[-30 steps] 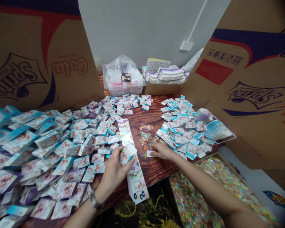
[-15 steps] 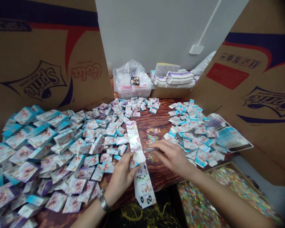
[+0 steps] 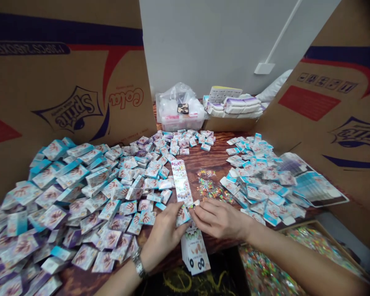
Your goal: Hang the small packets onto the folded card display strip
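Note:
My left hand (image 3: pixel 168 226), with a metal watch (image 3: pixel 138 263) at its wrist, is closed around a small white and blue box (image 3: pixel 182 216) printed with a hand picture. At the box's right end, my right hand (image 3: pixel 220 218) is closed, thumb and fingers pinched together. What lies in that pinch is too small and covered to make out. Beneath both hands runs a long stack of printed paper strips (image 3: pixel 182 183), its near end past the table edge. Small clear packets of colourful beads (image 3: pixel 208 187) lie just beyond my right hand.
Many similar boxes (image 3: pixel 101 193) are heaped left; another pile (image 3: pixel 259 176) lies right, beside flat printed sheets (image 3: pixel 314 181). A carton of colourful packets (image 3: pixel 296 263) stands below right. Large cardboard boxes (image 3: pixel 117 123) flank the table. Behind are a plastic tub (image 3: pixel 179 121) and a carton (image 3: pixel 230 124).
My right hand has come closer to my left, its fingers now at the box's end. The thin flat piece it held is now mostly hidden. The whole view has shifted slightly.

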`<state>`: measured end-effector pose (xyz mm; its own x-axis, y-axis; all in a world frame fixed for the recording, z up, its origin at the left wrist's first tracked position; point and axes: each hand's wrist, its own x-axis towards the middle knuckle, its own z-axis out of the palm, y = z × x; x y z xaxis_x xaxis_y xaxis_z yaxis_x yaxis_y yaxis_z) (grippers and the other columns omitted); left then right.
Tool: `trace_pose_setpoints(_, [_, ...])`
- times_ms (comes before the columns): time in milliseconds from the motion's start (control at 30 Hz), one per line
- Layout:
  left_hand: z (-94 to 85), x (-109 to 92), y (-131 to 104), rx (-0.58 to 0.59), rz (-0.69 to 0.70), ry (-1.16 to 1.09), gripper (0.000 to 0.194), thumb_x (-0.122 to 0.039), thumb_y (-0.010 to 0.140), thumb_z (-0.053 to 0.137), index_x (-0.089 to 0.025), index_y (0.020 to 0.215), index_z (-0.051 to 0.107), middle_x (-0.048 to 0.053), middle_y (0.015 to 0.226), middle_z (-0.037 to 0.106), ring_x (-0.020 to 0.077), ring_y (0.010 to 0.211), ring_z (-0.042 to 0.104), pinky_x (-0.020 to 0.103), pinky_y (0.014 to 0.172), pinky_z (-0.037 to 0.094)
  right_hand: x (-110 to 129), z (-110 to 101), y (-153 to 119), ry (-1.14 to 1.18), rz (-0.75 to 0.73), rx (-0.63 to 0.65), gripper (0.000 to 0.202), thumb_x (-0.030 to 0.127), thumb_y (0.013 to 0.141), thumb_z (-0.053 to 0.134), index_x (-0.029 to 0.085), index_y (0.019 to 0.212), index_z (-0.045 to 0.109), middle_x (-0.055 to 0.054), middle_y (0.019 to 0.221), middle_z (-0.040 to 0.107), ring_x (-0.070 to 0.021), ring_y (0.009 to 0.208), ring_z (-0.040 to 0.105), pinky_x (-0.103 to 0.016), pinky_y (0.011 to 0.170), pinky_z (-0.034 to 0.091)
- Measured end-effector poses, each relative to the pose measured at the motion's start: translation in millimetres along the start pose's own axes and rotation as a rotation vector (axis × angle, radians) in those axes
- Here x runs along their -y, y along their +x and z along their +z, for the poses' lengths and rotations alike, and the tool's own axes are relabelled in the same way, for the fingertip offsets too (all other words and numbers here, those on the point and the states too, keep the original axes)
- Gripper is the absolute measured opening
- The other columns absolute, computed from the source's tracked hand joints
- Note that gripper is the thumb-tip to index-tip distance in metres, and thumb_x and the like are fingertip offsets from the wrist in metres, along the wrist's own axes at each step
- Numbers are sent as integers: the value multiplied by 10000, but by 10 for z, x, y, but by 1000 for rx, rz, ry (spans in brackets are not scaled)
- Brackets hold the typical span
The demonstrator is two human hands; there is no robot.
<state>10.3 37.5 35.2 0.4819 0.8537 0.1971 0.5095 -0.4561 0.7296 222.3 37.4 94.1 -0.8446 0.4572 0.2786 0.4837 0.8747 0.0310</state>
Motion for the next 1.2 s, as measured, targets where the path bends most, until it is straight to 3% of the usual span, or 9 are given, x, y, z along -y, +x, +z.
trace_pose_setpoints(167, [21, -52, -27, -8, 9, 110, 507, -118, 787, 545, -174, 1265, 387, 126, 1110, 592, 251, 1040, 581, 413, 854, 505, 73, 88, 46, 223, 155, -120, 273, 92, 888, 420, 161, 1079, 602, -107, 933, 643, -192, 867, 602, -328, 745, 531])
trace_pose_setpoints(367, [28, -101, -31, -27, -4, 104, 490, -83, 781, 512, -177, 1245, 387, 117, 1103, 573, 244, 1035, 556, 415, 864, 493, 179, 120, 126, 631, 602, -253, 216, 150, 875, 475, 217, 1051, 579, -60, 971, 592, -174, 919, 575, -311, 801, 501])
trace_pose_setpoints(633, [118, -98, -39, -59, -11, 90, 520, -58, 762, 482, -176, 1255, 371, 121, 1139, 549, 249, 1071, 531, 423, 888, 482, 353, 568, 103, 905, 1006, -536, 147, 244, 841, 559, 221, 985, 542, -34, 896, 606, -165, 780, 605, -303, 713, 515])
trace_pose_setpoints(733, [143, -91, -35, -77, 23, 151, 552, -38, 757, 458, -177, 1281, 355, 120, 1144, 542, 256, 1085, 525, 429, 908, 474, 425, 582, 122, 946, 1040, -594, 114, 260, 848, 556, 219, 955, 556, -32, 880, 621, -168, 795, 612, -303, 725, 510])
trace_pose_setpoints(867, [169, -88, -15, -107, 76, 260, 543, -45, 796, 437, -179, 1311, 331, 128, 1163, 530, 265, 1118, 507, 418, 908, 480, 440, 525, 173, 890, 1030, -575, 86, 248, 834, 561, 218, 911, 585, -30, 860, 625, -169, 791, 598, -303, 728, 495])
trace_pose_setpoints(1033, [180, -85, 7, -121, 89, 272, 544, -27, 792, 423, -165, 1310, 328, 131, 1151, 529, 253, 1107, 509, 402, 912, 481, 418, 570, 223, 1043, 1140, -664, 116, 284, 801, 601, 211, 879, 554, -16, 794, 600, -160, 739, 590, -285, 692, 497])
trace_pose_setpoints(1200, [169, -93, -1, -123, 100, 252, 559, -29, 777, 440, -146, 1310, 318, 143, 1159, 528, 258, 1113, 501, 411, 928, 470, 422, 532, 160, 962, 1030, -566, 94, 269, 837, 572, 219, 916, 571, -17, 834, 603, -156, 772, 574, -280, 714, 471])
